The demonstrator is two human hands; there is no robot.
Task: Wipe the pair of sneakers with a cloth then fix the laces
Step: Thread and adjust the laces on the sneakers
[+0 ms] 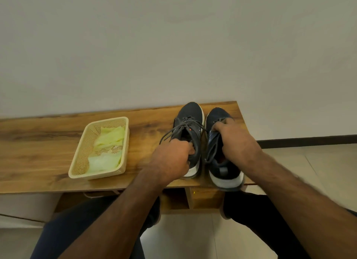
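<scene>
Sneakers side by side at right centre of the frame, on the right end of the counter (48, 142), toes toward the wall at the top, heels toward the lower edge; long axes run near vertical in the picture. Left sneaker (190, 123) and right sneaker (219, 115) stand upright and nearly touch. The laces (173, 131) of the left sneaker lie loose, one end trailing toward the left over the wood.

Left hand (172, 158) covers the heel of the left sneaker, fingers (191, 149) curled over the collar and into the opening, gripping it. Right hand (237, 141) lies on the right sneaker's outer side, its fingers hooked over the tongue and lace area; it appears to hold the upper, though the exact grip is partly hidden. Both forearms enter from the lower edge and converge on the pair.

Cloth (108, 146), pale yellow-green and crumpled, sits in a basket (77, 156) left of centre, well apart from the sneakers. It lies to the left of both hands, so the left hand is the nearer. Judged from this layout, wiping has not begun; fetching the cloth means a leftward reach across open counter.
</scene>
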